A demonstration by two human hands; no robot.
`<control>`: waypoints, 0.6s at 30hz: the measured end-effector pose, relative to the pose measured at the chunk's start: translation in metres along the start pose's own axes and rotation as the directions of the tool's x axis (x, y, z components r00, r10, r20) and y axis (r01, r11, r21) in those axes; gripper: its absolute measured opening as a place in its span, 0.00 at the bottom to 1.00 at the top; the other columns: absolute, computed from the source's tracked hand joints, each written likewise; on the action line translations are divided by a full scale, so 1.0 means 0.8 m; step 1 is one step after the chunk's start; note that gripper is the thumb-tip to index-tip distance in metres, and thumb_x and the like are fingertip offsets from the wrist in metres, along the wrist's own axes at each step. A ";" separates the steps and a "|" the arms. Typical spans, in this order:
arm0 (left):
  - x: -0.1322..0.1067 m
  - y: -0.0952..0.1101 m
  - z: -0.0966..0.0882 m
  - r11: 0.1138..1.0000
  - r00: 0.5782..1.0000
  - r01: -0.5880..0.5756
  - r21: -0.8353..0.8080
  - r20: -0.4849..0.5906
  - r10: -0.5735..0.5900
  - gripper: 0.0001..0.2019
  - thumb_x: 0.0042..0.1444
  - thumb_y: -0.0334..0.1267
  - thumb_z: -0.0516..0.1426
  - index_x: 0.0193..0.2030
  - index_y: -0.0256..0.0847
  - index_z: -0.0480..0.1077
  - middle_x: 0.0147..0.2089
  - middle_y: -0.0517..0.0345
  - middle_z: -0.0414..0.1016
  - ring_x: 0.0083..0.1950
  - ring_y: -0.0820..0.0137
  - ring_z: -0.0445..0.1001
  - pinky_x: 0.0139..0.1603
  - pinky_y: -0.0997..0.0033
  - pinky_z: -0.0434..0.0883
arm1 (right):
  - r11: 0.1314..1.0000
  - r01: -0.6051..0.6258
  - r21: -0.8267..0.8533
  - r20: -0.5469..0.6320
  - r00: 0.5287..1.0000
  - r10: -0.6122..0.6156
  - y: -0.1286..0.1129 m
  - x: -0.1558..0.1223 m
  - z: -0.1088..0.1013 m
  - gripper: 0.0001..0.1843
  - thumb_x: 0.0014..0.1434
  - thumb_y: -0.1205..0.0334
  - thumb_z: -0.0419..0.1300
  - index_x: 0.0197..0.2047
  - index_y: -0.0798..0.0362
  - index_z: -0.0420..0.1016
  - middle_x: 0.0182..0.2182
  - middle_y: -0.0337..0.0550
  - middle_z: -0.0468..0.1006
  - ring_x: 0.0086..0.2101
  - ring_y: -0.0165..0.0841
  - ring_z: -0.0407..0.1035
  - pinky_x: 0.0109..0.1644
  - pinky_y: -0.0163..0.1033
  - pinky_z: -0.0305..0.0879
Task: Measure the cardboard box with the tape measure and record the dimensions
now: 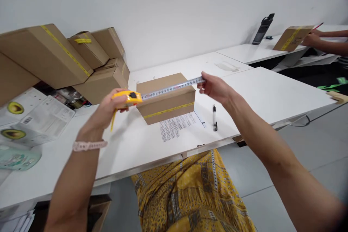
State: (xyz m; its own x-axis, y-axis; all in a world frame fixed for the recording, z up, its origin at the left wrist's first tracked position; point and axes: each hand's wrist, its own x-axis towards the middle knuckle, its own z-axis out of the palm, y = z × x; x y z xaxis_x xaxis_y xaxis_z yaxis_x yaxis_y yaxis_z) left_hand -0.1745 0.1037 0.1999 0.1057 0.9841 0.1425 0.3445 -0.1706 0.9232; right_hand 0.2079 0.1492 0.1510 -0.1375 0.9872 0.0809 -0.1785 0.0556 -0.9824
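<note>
A small cardboard box with yellow tape stands on the white table, partly on a printed sheet. My left hand grips a yellow tape measure case at the box's left end. My right hand pinches the end of the tape blade, which is stretched out along the box's top edge. A black pen lies on the table right of the sheet, below my right hand.
Several larger cardboard boxes are stacked at the back left, with printed packaging in front. At the far right another person's hands hold a box on a second table, near a dark bottle.
</note>
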 end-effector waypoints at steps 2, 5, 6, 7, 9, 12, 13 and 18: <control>0.026 -0.012 -0.049 0.996 0.995 0.085 0.020 -0.056 -0.084 0.22 0.48 0.54 0.65 0.45 0.42 0.75 0.43 0.54 0.81 0.37 0.66 0.73 0.30 0.69 0.67 | 0.999 -0.038 0.016 -0.057 0.998 0.039 -0.007 0.044 -0.020 0.17 0.67 0.50 0.58 0.31 0.50 0.66 0.26 0.39 0.68 0.27 0.31 0.61 0.32 0.36 0.61; 0.050 -0.035 -0.101 0.978 0.970 0.208 0.011 -0.129 -0.205 0.25 0.44 0.55 0.67 0.44 0.41 0.75 0.39 0.56 0.80 0.33 0.69 0.71 0.27 0.72 0.64 | 0.979 -0.153 -0.136 -0.156 0.979 0.131 0.006 0.087 -0.025 0.17 0.69 0.53 0.56 0.29 0.50 0.64 0.24 0.37 0.66 0.26 0.29 0.59 0.32 0.35 0.60; 0.053 -0.043 -0.111 0.973 0.964 0.230 0.009 -0.136 -0.227 0.25 0.43 0.56 0.67 0.43 0.40 0.75 0.37 0.56 0.80 0.32 0.69 0.70 0.26 0.73 0.64 | 0.967 -0.175 -0.187 -0.177 0.974 0.142 0.014 0.095 -0.021 0.17 0.69 0.54 0.56 0.29 0.51 0.64 0.24 0.37 0.66 0.26 0.29 0.59 0.32 0.35 0.60; 0.055 -0.050 -0.118 0.969 0.961 0.245 0.010 -0.135 -0.241 0.26 0.42 0.55 0.67 0.43 0.40 0.74 0.36 0.56 0.79 0.30 0.70 0.70 0.25 0.73 0.64 | 0.956 -0.185 -0.227 -0.189 0.972 0.143 0.022 0.100 -0.016 0.17 0.69 0.54 0.56 0.29 0.51 0.65 0.25 0.38 0.67 0.26 0.29 0.60 0.33 0.35 0.61; 0.057 -0.063 -0.125 0.962 0.956 0.272 0.012 -0.117 -0.269 0.27 0.40 0.55 0.67 0.44 0.39 0.74 0.36 0.55 0.80 0.29 0.70 0.70 0.24 0.73 0.63 | 0.944 -0.180 -0.276 -0.196 0.972 0.128 0.037 0.105 -0.006 0.16 0.68 0.54 0.57 0.30 0.52 0.67 0.27 0.40 0.69 0.29 0.29 0.62 0.34 0.35 0.61; 0.060 -0.076 -0.125 0.960 0.957 0.281 0.011 -0.072 -0.280 0.27 0.43 0.55 0.66 0.46 0.38 0.75 0.38 0.54 0.80 0.29 0.70 0.70 0.25 0.73 0.64 | 0.917 -0.174 -0.359 -0.223 0.970 0.097 0.050 0.107 0.003 0.16 0.65 0.51 0.60 0.32 0.53 0.67 0.32 0.42 0.73 0.32 0.30 0.65 0.35 0.36 0.62; 0.062 -0.078 -0.123 0.961 0.959 0.277 0.005 -0.057 -0.277 0.27 0.44 0.55 0.66 0.46 0.38 0.75 0.39 0.53 0.80 0.30 0.70 0.71 0.26 0.73 0.64 | 0.906 -0.176 -0.385 -0.230 0.969 0.091 0.052 0.107 0.004 0.16 0.64 0.49 0.61 0.33 0.52 0.67 0.34 0.43 0.74 0.34 0.31 0.66 0.35 0.36 0.62; 0.078 -0.082 -0.100 0.967 0.968 0.252 -0.033 0.009 -0.252 0.26 0.47 0.56 0.65 0.46 0.38 0.75 0.39 0.52 0.80 0.31 0.69 0.71 0.26 0.73 0.63 | 0.852 -0.215 -0.477 -0.192 0.972 0.137 0.048 0.102 0.006 0.22 0.60 0.40 0.63 0.39 0.52 0.68 0.45 0.50 0.79 0.39 0.36 0.71 0.35 0.37 0.65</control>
State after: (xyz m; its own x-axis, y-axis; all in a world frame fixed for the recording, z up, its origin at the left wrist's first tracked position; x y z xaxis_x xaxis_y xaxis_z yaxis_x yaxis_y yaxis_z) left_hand -0.2651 0.1802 0.1772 0.0243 0.9949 -0.0977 0.3291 0.0843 0.9405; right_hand 0.1848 0.2310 0.1204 0.0287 0.9956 -0.0888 0.3420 -0.0932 -0.9351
